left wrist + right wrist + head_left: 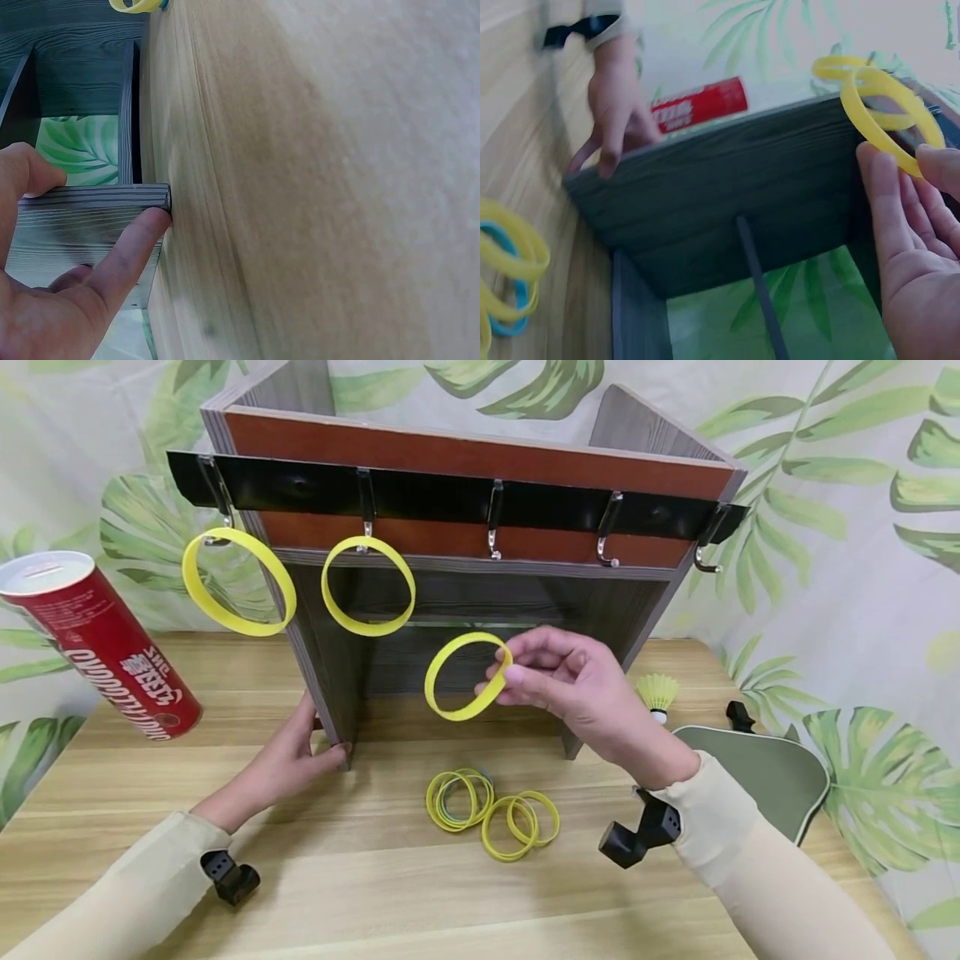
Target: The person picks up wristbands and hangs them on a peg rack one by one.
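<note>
My right hand [573, 681] pinches a yellow wristband [432, 683] between thumb and fingers, in front of and below the hook rail [431, 497]. That black rail runs along the front of a grey wooden shelf [307, 635]. One yellow band [251, 629] hangs on the leftmost hook and another [367, 628] on the second. The other hooks [495, 514] to the right carry nothing. With my left hand [281, 768] I grip the lower front edge of the shelf's left side panel [90, 196]. Several yellow bands [506, 857], with a teal one among them, lie on the tabletop.
A red can [123, 647] stands on the table [337, 893] left of the shelf. To the right are a yellow shuttlecock [657, 693] and a grey-green bag or cover [757, 768] with white edging. Behind hangs a leaf-patterned cloth [847, 560].
</note>
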The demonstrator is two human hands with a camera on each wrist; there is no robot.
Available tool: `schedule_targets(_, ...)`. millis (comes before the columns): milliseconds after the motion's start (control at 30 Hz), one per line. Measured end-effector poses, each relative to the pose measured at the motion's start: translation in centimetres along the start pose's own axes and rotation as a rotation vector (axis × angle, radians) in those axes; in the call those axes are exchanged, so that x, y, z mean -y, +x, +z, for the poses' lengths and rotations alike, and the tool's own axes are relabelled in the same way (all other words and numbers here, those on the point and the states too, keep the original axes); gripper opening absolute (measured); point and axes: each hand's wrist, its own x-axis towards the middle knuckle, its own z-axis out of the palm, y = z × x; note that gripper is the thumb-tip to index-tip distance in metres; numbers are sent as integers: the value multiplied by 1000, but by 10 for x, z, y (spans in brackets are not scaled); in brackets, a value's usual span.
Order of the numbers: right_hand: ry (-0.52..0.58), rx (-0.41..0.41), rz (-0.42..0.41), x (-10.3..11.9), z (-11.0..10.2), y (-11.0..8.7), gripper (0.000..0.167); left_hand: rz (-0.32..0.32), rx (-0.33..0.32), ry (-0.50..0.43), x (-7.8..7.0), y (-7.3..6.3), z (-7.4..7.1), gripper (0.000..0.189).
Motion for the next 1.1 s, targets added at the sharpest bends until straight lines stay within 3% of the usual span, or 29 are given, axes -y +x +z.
schedule_targets(200,196,-53,-98,13,3,1,18,-18,3,16,-2,-1,0,101)
schedule_targets(333,262,-70,-153,18,4,1,11,2,-6,3,-2,-1,0,100)
schedule_targets(500,317,-100,-173,23,9,2,13,11,-9,-6,-2,-1,2,101)
schedule_targets(800,334,-205,-161,24,15,7,20,14,-12,-6,-2,-2,3,100)
schedule_targets(1100,292,-216,-112,20,11,8,21,-7,-10,-5,-1,-1,2,103)
